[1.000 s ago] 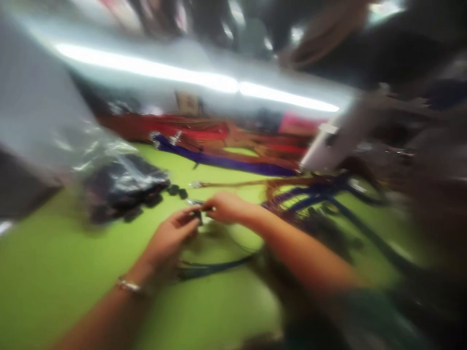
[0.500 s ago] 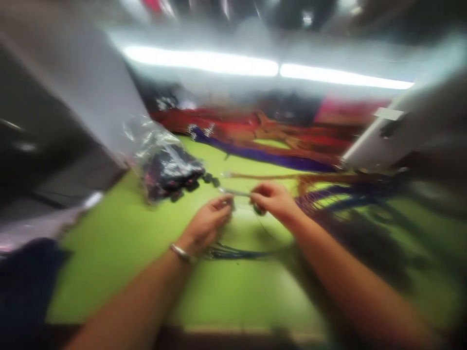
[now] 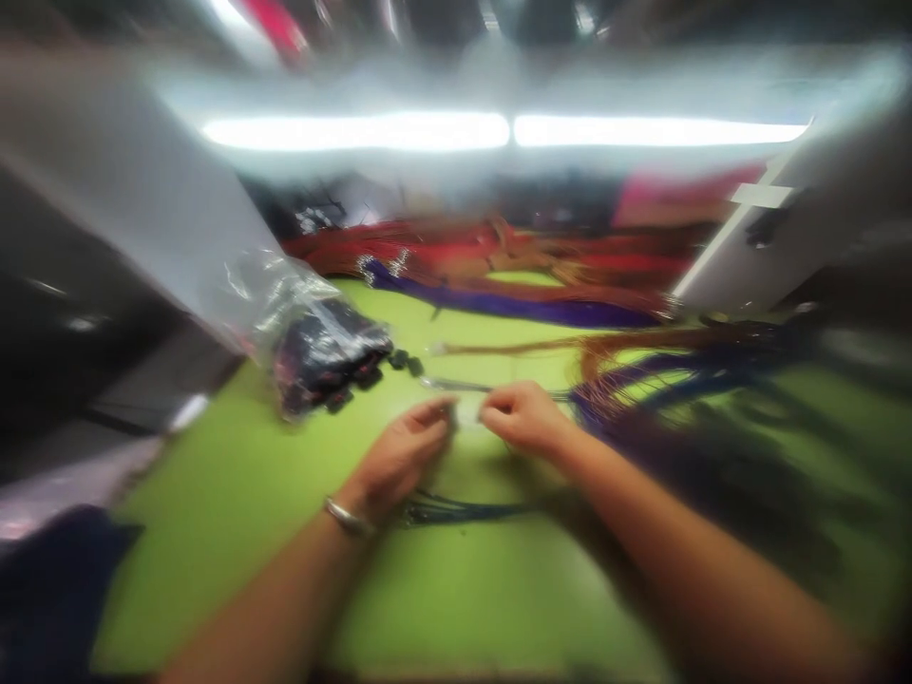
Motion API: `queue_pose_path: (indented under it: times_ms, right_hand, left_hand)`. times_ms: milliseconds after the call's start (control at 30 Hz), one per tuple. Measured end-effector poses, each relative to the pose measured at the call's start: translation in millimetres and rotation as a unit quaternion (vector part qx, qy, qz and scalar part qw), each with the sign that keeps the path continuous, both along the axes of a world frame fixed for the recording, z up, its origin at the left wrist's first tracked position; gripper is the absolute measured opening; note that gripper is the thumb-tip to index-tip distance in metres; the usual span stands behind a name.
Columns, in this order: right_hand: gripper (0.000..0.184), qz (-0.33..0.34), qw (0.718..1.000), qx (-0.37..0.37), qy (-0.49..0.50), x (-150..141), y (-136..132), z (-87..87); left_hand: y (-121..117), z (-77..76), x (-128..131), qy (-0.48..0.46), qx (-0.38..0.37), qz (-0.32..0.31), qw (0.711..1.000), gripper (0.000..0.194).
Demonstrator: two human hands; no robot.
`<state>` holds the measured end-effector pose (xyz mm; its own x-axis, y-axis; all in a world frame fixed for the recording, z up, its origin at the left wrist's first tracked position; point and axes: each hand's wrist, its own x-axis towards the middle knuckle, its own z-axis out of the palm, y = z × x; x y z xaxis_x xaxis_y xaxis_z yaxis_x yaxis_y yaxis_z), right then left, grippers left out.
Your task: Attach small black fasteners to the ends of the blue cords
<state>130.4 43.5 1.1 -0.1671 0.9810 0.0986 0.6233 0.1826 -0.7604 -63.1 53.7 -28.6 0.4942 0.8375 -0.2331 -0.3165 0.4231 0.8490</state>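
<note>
The picture is blurred by motion. My left hand point(image 3: 403, 456), a bracelet on its wrist, and my right hand point(image 3: 523, 418) meet over a bright green table point(image 3: 235, 494). Both are pinched closed on a small pale piece between their fingertips that I cannot make out. A dark blue cord point(image 3: 463, 510) lies on the table just below my hands. A clear plastic bag of small dark parts point(image 3: 320, 347) lies to the left of my hands, with a few loose dark pieces point(image 3: 405, 362) beside it.
Bundles of purple point(image 3: 499, 304), red point(image 3: 399, 249) and orange-brown cords point(image 3: 570, 342) lie across the back of the table. More dark blue cords point(image 3: 684, 389) pile up at the right. A white machine arm point(image 3: 755, 237) slants in from the right. Dark cloth point(image 3: 49, 589) sits at the lower left.
The camera has swung, so the whole scene has shifted in the picture. My hands stay together over the green table, pinched on the small piece.
</note>
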Motion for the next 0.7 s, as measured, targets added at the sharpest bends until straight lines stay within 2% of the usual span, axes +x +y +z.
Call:
queue_pose_path:
  times_ms: [167, 467, 600, 700]
  right_hand:
    - [0.023, -0.029, 0.999, 0.024, -0.029, -7.5, -1.8, -3.2]
    - [0.023, -0.053, 0.981, 0.047, -0.181, -12.7, -6.6, -1.0]
    - [0.023, -0.053, 0.979, 0.019, -0.195, -13.9, -7.1, 0.1]
    - [0.021, -0.042, 0.988, -0.03, -0.147, -12.1, -5.3, -0.4]
  left_hand:
    - [-2.1, -0.9, 1.3, 0.02, 0.023, -0.013, 0.999, 0.037]
    - [-6.4, 1.9, 6.4, 0.054, 0.045, 0.021, 0.997, 0.037]
    - [-6.2, -0.1, 6.7, 0.08, 0.085, 0.035, 0.993, 0.036]
    - [-4.9, -3.4, 5.2, 0.107, 0.144, 0.025, 0.984, 0.035]
